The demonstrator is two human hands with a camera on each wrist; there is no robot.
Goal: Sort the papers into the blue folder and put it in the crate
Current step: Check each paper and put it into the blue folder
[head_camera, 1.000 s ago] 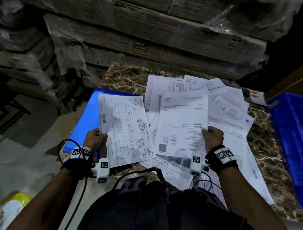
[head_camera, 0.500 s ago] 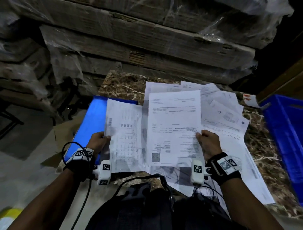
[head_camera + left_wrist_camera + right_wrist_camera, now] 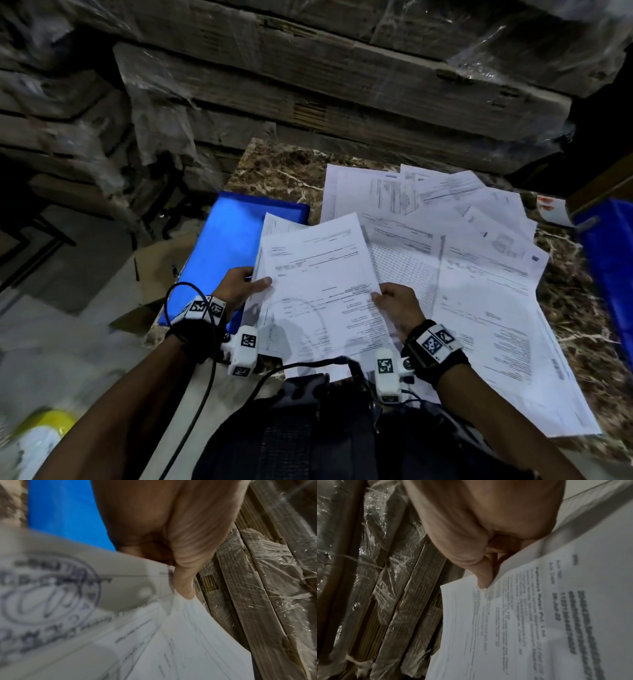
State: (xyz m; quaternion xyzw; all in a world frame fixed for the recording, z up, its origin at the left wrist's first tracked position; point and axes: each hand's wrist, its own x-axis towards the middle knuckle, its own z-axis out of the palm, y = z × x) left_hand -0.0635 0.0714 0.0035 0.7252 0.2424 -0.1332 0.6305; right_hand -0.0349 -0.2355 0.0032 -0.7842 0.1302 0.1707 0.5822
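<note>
A blue folder lies flat at the left of the marble table. Over its right edge I hold a small stack of printed sheets. My left hand pinches the stack's left edge, thumb on top; in the left wrist view the left hand grips the paper with the folder behind. My right hand pinches the top sheet's right edge; in the right wrist view the right hand pinches the sheet. Several loose papers are spread to the right. A blue crate stands at the far right.
Wrapped cardboard stacks rise right behind the table. The marble table shows bare at the back. Cables and a dark bag sit at my lap. A yellow-topped container is on the floor at lower left.
My right hand carried its sheet leftward onto the sheet in my left hand, so the two now overlap as one stack. More loose papers on the table are uncovered.
</note>
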